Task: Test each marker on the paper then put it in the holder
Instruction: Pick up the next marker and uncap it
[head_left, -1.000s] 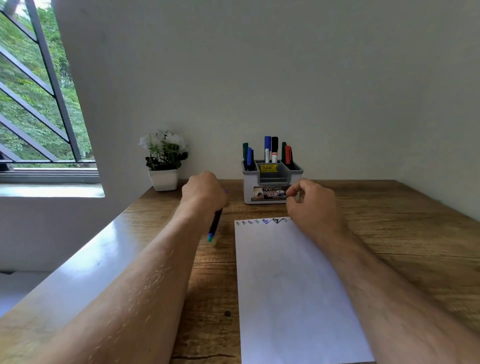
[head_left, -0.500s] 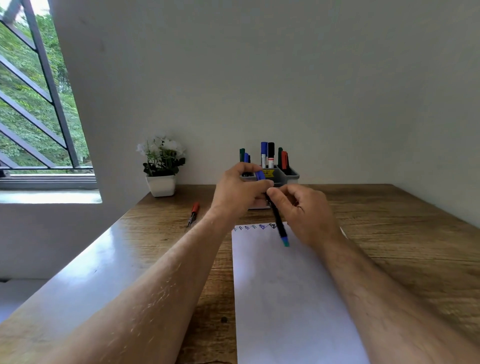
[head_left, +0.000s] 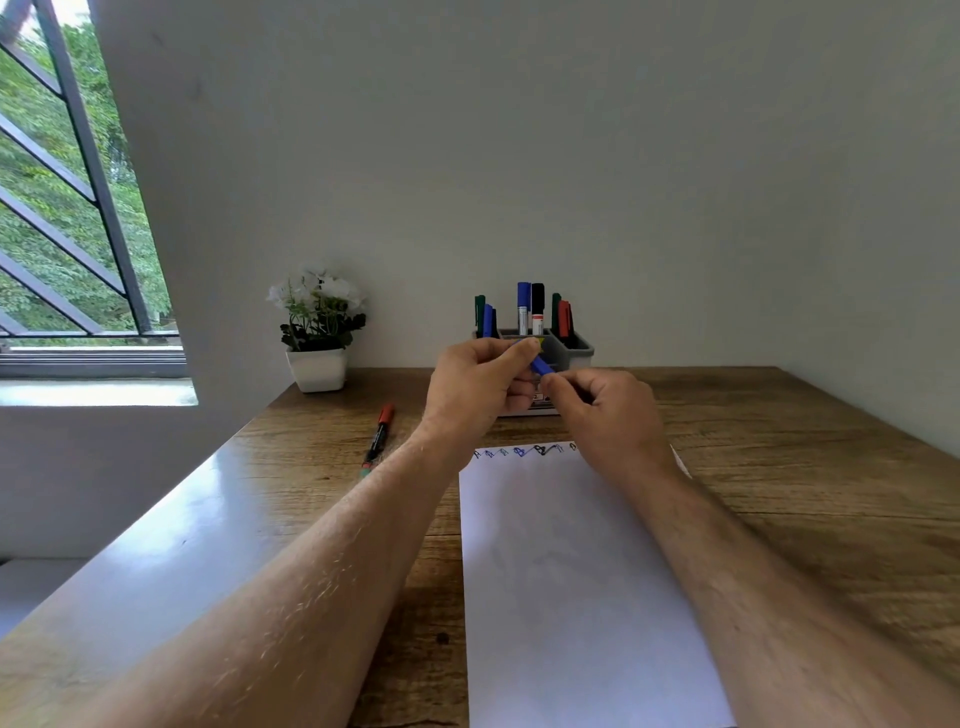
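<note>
Both hands meet above the far end of the white paper (head_left: 571, 571), just in front of the grey holder (head_left: 575, 347). My left hand (head_left: 480, 387) pinches the blue cap end of a blue marker (head_left: 542, 366). My right hand (head_left: 605, 415) is curled around the marker's other end, which is hidden behind its fingers. I cannot tell whether the cap is on or off. A row of small scribbles (head_left: 524, 451) in several colours runs along the paper's far edge. Several markers stand upright in the holder. A red-capped marker (head_left: 379, 434) lies on the table left of the paper.
A white pot of white flowers (head_left: 318, 332) stands at the back left against the wall. The wooden table (head_left: 805, 467) reaches to walls at the back and right. A window with bars (head_left: 67, 208) is at the left.
My left hand carried the blue marker from left of the paper over to my right hand. Both hands now hold it, and its body no longer hangs in view below them.
</note>
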